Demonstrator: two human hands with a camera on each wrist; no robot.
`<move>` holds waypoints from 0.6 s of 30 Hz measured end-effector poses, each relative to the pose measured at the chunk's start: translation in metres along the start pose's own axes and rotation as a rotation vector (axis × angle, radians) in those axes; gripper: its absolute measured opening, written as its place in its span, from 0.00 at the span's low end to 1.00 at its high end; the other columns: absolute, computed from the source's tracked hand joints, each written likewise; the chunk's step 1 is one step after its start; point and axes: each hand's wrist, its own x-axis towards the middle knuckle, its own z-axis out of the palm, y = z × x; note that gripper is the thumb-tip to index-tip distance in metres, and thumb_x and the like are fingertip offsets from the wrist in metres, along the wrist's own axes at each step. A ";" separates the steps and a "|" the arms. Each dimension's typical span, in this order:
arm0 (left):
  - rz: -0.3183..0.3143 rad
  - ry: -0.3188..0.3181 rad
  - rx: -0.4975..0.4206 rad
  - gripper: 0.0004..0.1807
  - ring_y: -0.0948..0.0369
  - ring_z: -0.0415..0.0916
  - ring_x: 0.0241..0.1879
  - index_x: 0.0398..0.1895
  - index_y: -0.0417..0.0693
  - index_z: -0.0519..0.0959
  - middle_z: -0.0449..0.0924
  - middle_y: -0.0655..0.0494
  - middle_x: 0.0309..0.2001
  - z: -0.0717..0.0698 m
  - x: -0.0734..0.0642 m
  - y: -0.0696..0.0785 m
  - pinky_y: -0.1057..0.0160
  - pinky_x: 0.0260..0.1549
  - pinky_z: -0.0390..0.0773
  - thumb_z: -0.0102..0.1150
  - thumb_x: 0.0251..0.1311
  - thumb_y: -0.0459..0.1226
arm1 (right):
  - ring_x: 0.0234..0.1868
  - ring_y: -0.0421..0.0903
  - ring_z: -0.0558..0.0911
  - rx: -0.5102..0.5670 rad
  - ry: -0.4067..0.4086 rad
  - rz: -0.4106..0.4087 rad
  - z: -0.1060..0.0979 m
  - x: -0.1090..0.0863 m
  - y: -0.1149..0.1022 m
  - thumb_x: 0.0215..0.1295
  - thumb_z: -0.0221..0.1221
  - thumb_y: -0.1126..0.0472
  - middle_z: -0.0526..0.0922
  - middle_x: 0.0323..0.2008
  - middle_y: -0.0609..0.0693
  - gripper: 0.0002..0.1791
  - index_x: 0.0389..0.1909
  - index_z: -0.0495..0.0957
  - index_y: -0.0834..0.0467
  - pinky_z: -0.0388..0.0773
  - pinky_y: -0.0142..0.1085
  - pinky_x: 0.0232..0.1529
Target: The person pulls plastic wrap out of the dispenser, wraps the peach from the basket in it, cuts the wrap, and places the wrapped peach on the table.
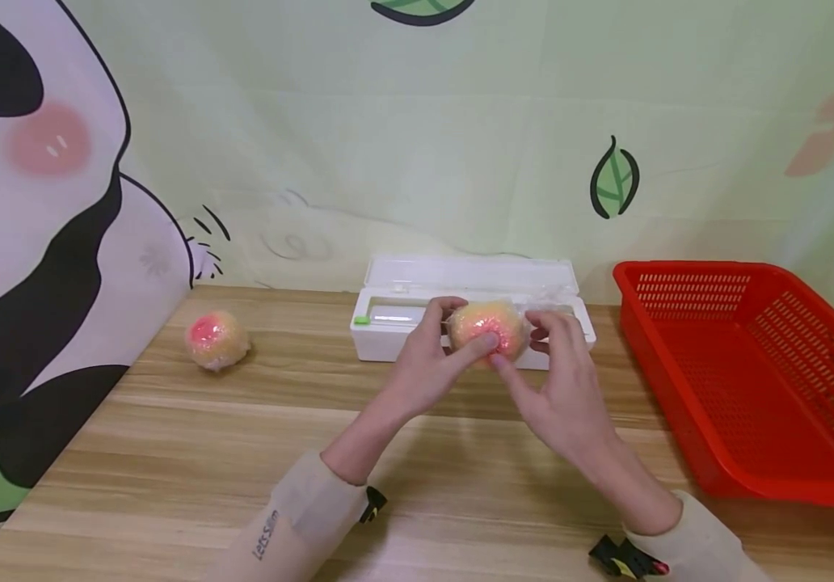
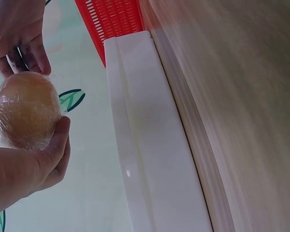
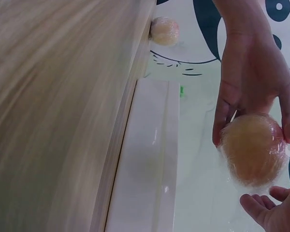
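Note:
A yellow and pink peach (image 1: 471, 319) wrapped in clear plastic film is held up in front of the white box, between both hands. My left hand (image 1: 420, 372) grips it from the left, thumb across its pink front and fingers behind. My right hand (image 1: 570, 396) is at its right side, with the thumb at the lower edge and bent fingertips close by the film. In the right wrist view, shiny wrinkled film covers the peach (image 3: 251, 154). The white cling film box (image 1: 381, 346) stands behind, its lid (image 1: 461, 271) raised and a green slider (image 1: 362, 320) at its left end.
Another film-wrapped peach (image 1: 216, 339) rests at the left on the wooden table (image 1: 242, 453). A red plastic basket (image 1: 708, 436) with slotted walls stands at the right. Behind the table hangs a pale green printed cloth (image 1: 388, 145) with a panda and leaves.

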 end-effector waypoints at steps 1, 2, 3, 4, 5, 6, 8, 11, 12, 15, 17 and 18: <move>-0.001 -0.003 0.006 0.36 0.55 0.77 0.49 0.68 0.44 0.64 0.75 0.50 0.55 0.000 0.000 0.000 0.57 0.44 0.82 0.66 0.66 0.52 | 0.55 0.51 0.76 -0.008 -0.005 0.008 0.000 0.000 0.000 0.64 0.71 0.52 0.70 0.60 0.57 0.37 0.66 0.67 0.64 0.79 0.50 0.55; 0.000 -0.008 0.011 0.36 0.55 0.77 0.49 0.68 0.44 0.64 0.75 0.50 0.55 0.000 0.000 0.000 0.57 0.44 0.82 0.66 0.66 0.52 | 0.56 0.51 0.76 -0.012 -0.008 0.013 0.000 0.000 0.000 0.63 0.71 0.51 0.69 0.61 0.57 0.39 0.67 0.66 0.64 0.79 0.50 0.55; 0.002 -0.012 0.017 0.36 0.55 0.77 0.50 0.68 0.44 0.64 0.75 0.50 0.55 0.000 -0.001 0.001 0.57 0.44 0.82 0.66 0.67 0.52 | 0.56 0.52 0.76 -0.019 -0.011 0.014 0.001 0.000 0.000 0.62 0.72 0.51 0.69 0.61 0.57 0.40 0.68 0.66 0.64 0.79 0.51 0.55; 0.004 -0.015 0.021 0.36 0.55 0.77 0.50 0.69 0.44 0.64 0.75 0.50 0.55 0.000 -0.001 0.001 0.57 0.45 0.82 0.65 0.67 0.52 | 0.56 0.53 0.76 -0.023 -0.013 0.015 0.001 0.000 0.001 0.62 0.72 0.51 0.69 0.62 0.58 0.41 0.68 0.66 0.65 0.79 0.51 0.55; 0.006 -0.018 0.024 0.36 0.55 0.77 0.50 0.69 0.43 0.64 0.75 0.49 0.56 0.000 -0.001 0.001 0.57 0.45 0.82 0.65 0.67 0.52 | 0.56 0.53 0.76 -0.029 -0.015 0.014 0.001 0.000 0.001 0.61 0.73 0.50 0.69 0.62 0.58 0.41 0.69 0.66 0.65 0.79 0.52 0.55; 0.009 -0.019 0.027 0.35 0.55 0.77 0.50 0.69 0.43 0.64 0.75 0.49 0.56 0.000 -0.001 0.002 0.57 0.46 0.82 0.65 0.67 0.51 | 0.57 0.54 0.76 -0.033 -0.018 0.013 0.001 0.000 0.001 0.61 0.73 0.50 0.69 0.62 0.58 0.42 0.69 0.66 0.65 0.79 0.52 0.56; 0.009 -0.023 0.030 0.35 0.54 0.78 0.51 0.69 0.43 0.64 0.75 0.48 0.56 0.001 -0.001 0.002 0.56 0.46 0.82 0.65 0.68 0.51 | 0.59 0.55 0.75 -0.038 -0.021 0.010 0.002 0.000 0.002 0.60 0.74 0.51 0.69 0.62 0.60 0.43 0.69 0.66 0.66 0.78 0.53 0.57; 0.000 -0.031 0.040 0.35 0.54 0.78 0.51 0.69 0.43 0.64 0.75 0.48 0.56 0.001 -0.001 0.002 0.56 0.45 0.82 0.65 0.68 0.51 | 0.61 0.57 0.72 -0.045 -0.022 0.014 0.002 0.000 0.002 0.59 0.75 0.51 0.68 0.63 0.61 0.44 0.69 0.67 0.68 0.78 0.55 0.57; -0.003 -0.033 0.044 0.35 0.54 0.79 0.50 0.69 0.43 0.64 0.75 0.48 0.56 0.002 -0.001 0.002 0.56 0.45 0.82 0.64 0.68 0.52 | 0.61 0.57 0.72 -0.042 -0.023 0.019 0.002 0.000 0.002 0.58 0.75 0.51 0.68 0.63 0.62 0.44 0.69 0.67 0.69 0.78 0.55 0.57; -0.007 -0.037 0.051 0.36 0.53 0.79 0.49 0.70 0.44 0.65 0.75 0.49 0.56 0.002 -0.001 0.001 0.56 0.43 0.83 0.64 0.68 0.52 | 0.61 0.56 0.72 -0.031 -0.034 0.036 0.001 0.000 0.002 0.58 0.75 0.50 0.68 0.63 0.61 0.44 0.69 0.68 0.69 0.78 0.55 0.57; -0.003 -0.038 0.049 0.35 0.53 0.80 0.48 0.70 0.44 0.65 0.75 0.50 0.55 0.003 -0.001 0.000 0.56 0.42 0.83 0.64 0.68 0.52 | 0.61 0.55 0.73 -0.026 -0.044 0.045 0.000 0.001 0.002 0.58 0.75 0.50 0.67 0.64 0.60 0.45 0.69 0.68 0.69 0.78 0.54 0.58; 0.000 -0.038 0.050 0.35 0.53 0.80 0.48 0.69 0.44 0.65 0.75 0.49 0.55 0.003 -0.001 0.000 0.57 0.42 0.83 0.64 0.68 0.52 | 0.61 0.55 0.73 -0.023 -0.049 0.047 0.000 0.001 0.002 0.58 0.75 0.50 0.66 0.64 0.60 0.45 0.69 0.68 0.68 0.78 0.53 0.58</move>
